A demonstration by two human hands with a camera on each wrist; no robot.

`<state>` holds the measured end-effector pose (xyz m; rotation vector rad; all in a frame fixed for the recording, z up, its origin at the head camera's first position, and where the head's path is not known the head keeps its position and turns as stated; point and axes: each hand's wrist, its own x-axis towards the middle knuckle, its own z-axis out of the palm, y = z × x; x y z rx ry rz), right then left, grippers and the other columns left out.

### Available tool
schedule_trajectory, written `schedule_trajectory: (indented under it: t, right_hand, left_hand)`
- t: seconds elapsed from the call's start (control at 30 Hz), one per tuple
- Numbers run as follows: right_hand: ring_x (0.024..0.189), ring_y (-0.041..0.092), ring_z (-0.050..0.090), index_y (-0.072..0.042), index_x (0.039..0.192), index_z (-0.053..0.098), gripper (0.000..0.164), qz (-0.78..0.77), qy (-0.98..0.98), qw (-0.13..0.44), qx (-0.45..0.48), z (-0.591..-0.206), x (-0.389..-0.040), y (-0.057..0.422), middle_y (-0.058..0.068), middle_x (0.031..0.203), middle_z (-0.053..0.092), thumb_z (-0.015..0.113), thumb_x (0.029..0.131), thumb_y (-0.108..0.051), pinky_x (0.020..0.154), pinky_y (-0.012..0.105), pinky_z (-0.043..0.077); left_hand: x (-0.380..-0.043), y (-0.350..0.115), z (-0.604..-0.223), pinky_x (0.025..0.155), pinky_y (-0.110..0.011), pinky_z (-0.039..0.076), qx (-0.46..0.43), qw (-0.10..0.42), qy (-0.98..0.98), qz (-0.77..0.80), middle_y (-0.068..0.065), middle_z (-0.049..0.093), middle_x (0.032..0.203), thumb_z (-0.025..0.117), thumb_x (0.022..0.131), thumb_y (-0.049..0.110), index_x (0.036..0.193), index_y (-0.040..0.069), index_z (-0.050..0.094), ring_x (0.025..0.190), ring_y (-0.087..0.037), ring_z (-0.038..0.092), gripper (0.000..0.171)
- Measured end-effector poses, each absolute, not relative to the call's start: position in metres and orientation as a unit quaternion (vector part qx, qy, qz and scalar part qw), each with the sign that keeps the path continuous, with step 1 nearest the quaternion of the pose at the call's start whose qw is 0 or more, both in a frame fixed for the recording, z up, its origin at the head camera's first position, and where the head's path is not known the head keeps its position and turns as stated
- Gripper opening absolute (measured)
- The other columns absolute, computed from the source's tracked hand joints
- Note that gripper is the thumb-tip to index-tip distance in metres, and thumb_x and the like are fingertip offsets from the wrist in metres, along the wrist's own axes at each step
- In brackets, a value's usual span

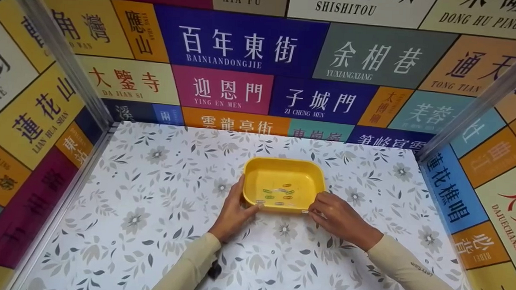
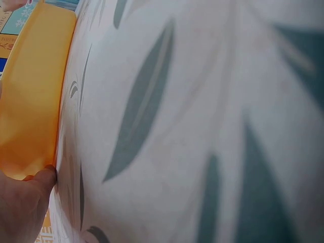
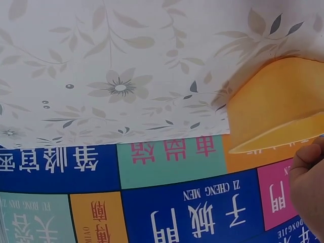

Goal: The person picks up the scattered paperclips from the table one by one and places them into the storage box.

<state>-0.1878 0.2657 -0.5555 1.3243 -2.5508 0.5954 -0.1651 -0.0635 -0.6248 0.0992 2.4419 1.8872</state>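
A yellow plastic box [image 1: 256, 171] with rounded corners stands on the table, and several small coloured paper clips [image 1: 287, 198] lie scattered on its floor. My left hand [image 1: 232, 210] holds the box at its near left corner, thumb along the near side and fingers against the left wall. In the left wrist view the thumb [image 2: 43, 185] presses low on the yellow wall. At the near right corner is my right hand [image 1: 338, 217], its fingers bent and pinching a small pale paper clip [image 1: 305, 211] close to the rim. The right wrist view shows only part of that hand [image 3: 310, 177].
The table [image 1: 155, 245] has a white cover printed with grey leaves and flowers. Colourful panels with Chinese lettering [image 1: 241, 42] rise behind it and on both sides. Clear corner strips [image 1: 64, 51] run up where the panels meet.
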Motion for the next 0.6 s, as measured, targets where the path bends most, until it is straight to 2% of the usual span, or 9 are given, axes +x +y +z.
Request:
schedule_trajectory:
  t: [0.2,0.6]
  right_hand:
    - [0.085,0.013,0.059,-0.008,0.098,0.080,0.015,0.211,-0.861,0.101,0.452,-0.559,-0.193,0.264,0.000,0.098,0.068,0.088,0.090,0.001,0.074,0.032,0.058]
    - [0.085,0.015,0.058,-0.008,0.099,0.080,0.009,0.210,-0.869,0.081,0.441,-0.560,-0.201,0.260,0.002,0.096,0.066,0.086,0.094,-0.004,0.076,0.033,0.058]
  left_hand:
    - [-0.165,-0.064,-0.626,0.134,-0.040,0.027,0.043,0.026,0.790,0.611,-0.011,0.024,0.181,0.085,0.098,0.029,0.179,0.019,0.009,0.164,-0.025,0.032,0.112]
    - [-0.165,-0.064,-0.626,0.135,-0.042,0.023,0.032,0.028,0.793,0.608,-0.006,0.024,0.181,0.085,0.097,0.033,0.179,0.021,0.010,0.165,-0.023,0.030,0.112]
